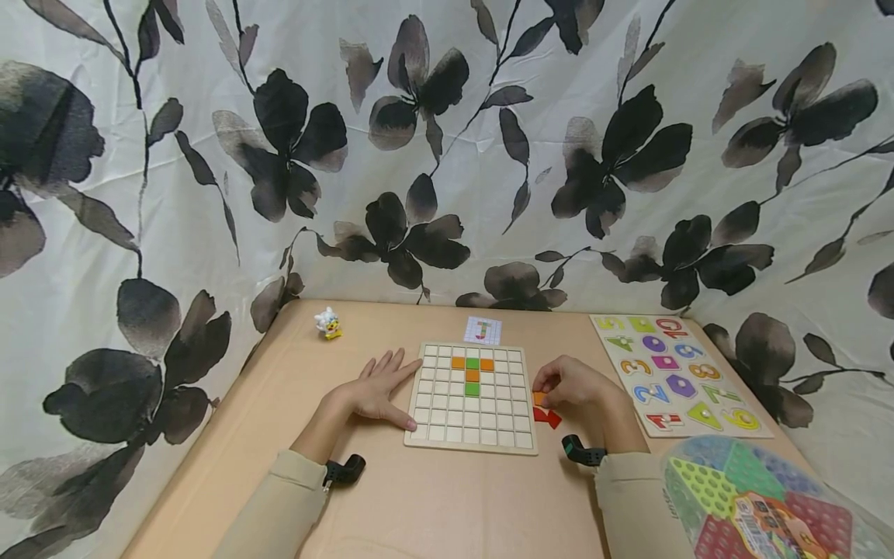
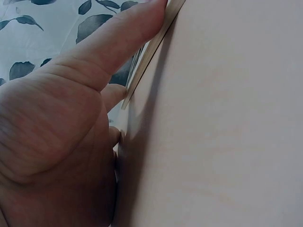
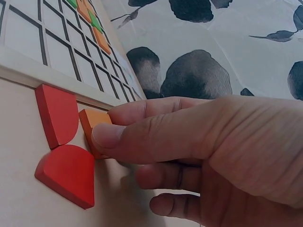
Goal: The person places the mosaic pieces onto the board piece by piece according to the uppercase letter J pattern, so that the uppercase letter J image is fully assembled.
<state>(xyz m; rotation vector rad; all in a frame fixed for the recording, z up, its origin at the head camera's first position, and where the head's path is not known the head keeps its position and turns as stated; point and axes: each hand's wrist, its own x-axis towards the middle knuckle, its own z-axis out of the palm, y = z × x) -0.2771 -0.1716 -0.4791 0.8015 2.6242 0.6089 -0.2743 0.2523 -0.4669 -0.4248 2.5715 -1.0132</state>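
Observation:
A pale wooden grid board (image 1: 436,419) lies on the table, with orange and green square tiles (image 1: 472,376) in a T shape in its upper middle cells. My left hand (image 1: 377,392) is spread at the board's left side; in the left wrist view, the thumb (image 2: 123,35) touches the board's edge (image 2: 152,49). Right of the board, my right hand (image 1: 576,388) pinches an orange square tile (image 3: 96,118) between thumb and index finger. Beside that tile lie two red pieces, each with a rounded side: one (image 3: 59,116) against the board, the other (image 3: 71,175) touching it.
Behind the board lies a small pattern card (image 1: 483,331). A small toy figure (image 1: 327,323) stands at the back left. To the right are a number-and-shape puzzle board (image 1: 686,404) and a clear container (image 1: 768,505) of colourful perforated pieces. A floral curtain (image 1: 517,233) hangs behind the table.

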